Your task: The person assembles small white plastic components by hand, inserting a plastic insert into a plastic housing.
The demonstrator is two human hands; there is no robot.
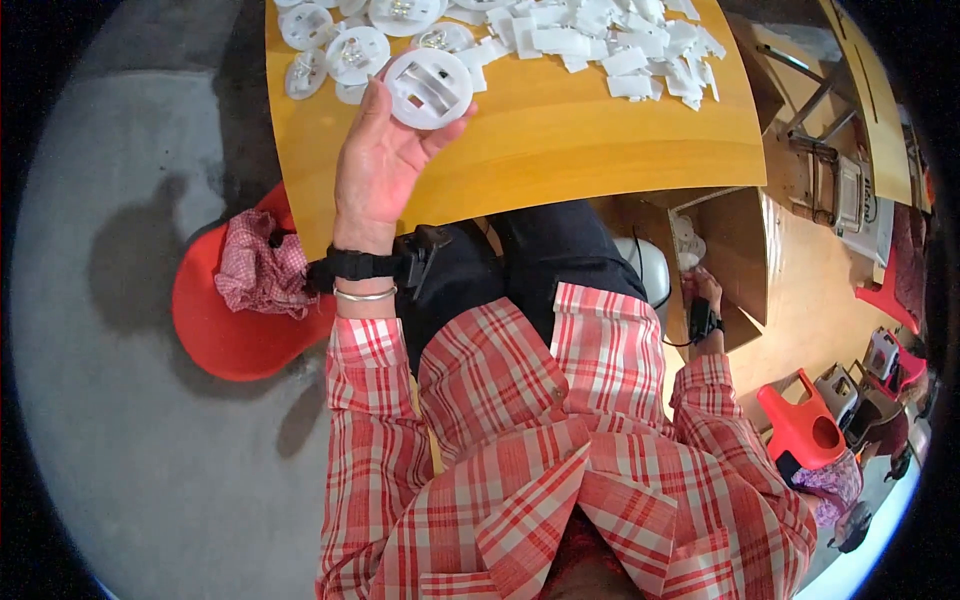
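Table point(520, 155) in yellowish wood across the top centre of the frame. Red stool point(215, 335) at centre left. Brown box point(738, 245), open, right of centre and below the table's edge, with white round pieces point(688, 240) inside. Heap of flat white plates point(565, 42) along the upper edge of the frame, right of centre. Cluster of round fittings point(358, 55) at upper left of the table, some showing shiny metal parts. Left hand point(385, 165) at upper left of centre, palm toward the camera, thumb and fingers pinching a white disc point(430, 90) by its rim, over the table and near the cluster. Right hand point(708, 288) right of centre, at the mouth of the box; impossible to tell spread fingers from pinching ones.

For good handling, probably best to grip by the rim alone, leaving slots and openings uncovered. Use light pressure, avoid knocking neighbouring fittings, and feel gently around the box's edges with the right hand.
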